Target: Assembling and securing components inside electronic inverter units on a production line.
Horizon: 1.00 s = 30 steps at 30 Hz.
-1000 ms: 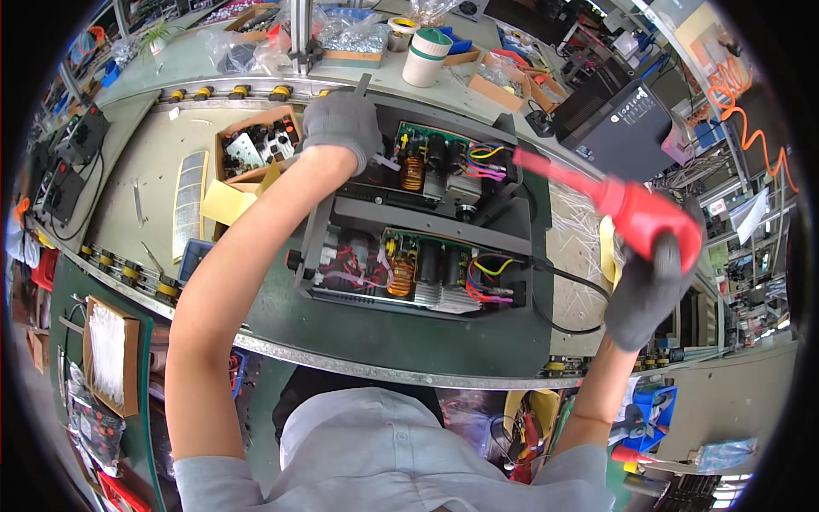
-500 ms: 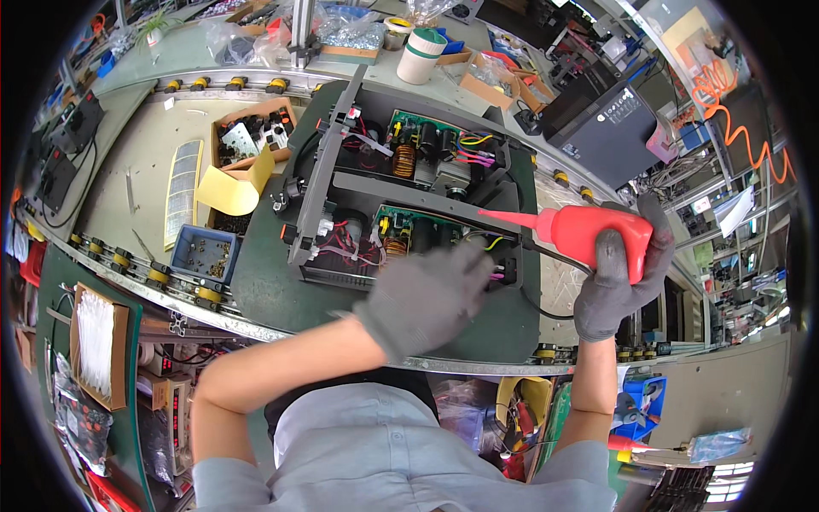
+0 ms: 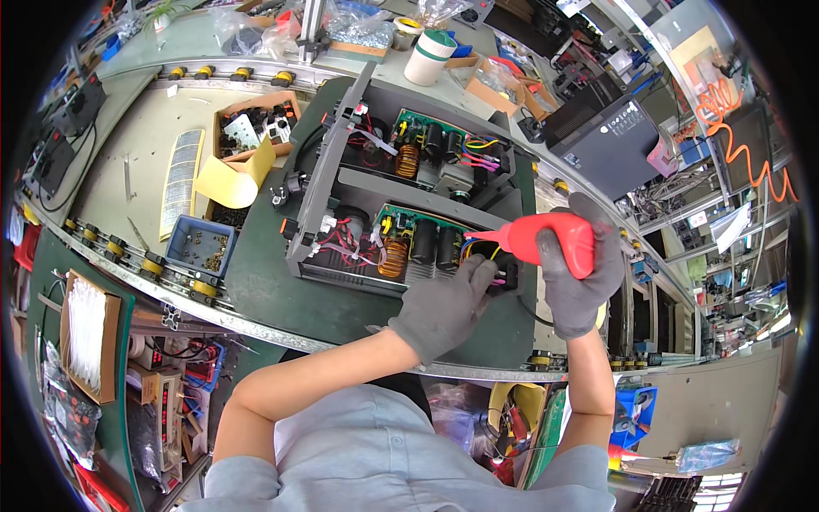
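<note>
An open grey electronics chassis [image 3: 317,192] with green circuit boards, black capacitors and coloured wires lies on a green mat. My right hand [image 3: 584,282], in a grey glove, grips a red squeeze bottle [image 3: 546,241] whose nozzle points left at the wires by the near board. My gloved left hand [image 3: 445,307] rests on the chassis's right end, its fingertips pinching a black part [image 3: 505,277] among the wires just under the nozzle.
A cardboard box of parts [image 3: 252,128] and a yellow sheet [image 3: 229,179] lie left of the chassis. A blue bin of small screws [image 3: 198,247] sits by the conveyor rail. A black unit [image 3: 610,136] stands at back right, tape rolls [image 3: 429,55] behind.
My left hand came back from the chassis's far left corner to its right end beside the nozzle. The red bottle dropped lower and closer over the wires.
</note>
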### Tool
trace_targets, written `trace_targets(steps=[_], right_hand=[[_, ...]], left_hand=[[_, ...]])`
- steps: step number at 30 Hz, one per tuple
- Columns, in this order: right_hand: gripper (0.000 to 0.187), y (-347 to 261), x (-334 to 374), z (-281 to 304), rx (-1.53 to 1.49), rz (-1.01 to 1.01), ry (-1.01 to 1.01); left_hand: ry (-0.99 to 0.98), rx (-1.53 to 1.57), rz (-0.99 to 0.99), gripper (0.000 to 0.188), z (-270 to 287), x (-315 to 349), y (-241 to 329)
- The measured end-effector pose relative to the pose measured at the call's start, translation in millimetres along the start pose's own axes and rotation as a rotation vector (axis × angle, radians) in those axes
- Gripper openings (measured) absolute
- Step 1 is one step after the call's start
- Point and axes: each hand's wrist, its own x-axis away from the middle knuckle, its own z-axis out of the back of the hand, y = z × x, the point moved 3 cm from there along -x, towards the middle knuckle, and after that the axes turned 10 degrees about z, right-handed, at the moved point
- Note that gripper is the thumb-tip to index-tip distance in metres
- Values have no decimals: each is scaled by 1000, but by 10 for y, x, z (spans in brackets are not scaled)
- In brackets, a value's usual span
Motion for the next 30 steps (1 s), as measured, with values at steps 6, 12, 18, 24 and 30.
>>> trace_targets(steps=[6,12,18,24,30], right_hand=[[40,-66,-58,-21,94,76,-11],[39,-151,-102,-34,207,114,-90],[42,-232,-130,-34,14,56,-19],[47,-634,-227,-441,-212,399,-157],[45,-680,-388,-1144,119,562,-383]], left_hand=[[64,-28,-35,44,-52,22,-25],[-29,-3,0,51,21,60,-28],[291,286,-209,34,436,427,-482],[731,410,119,35,710,942,-1416],[688,149,443,76,723,869,-1775]])
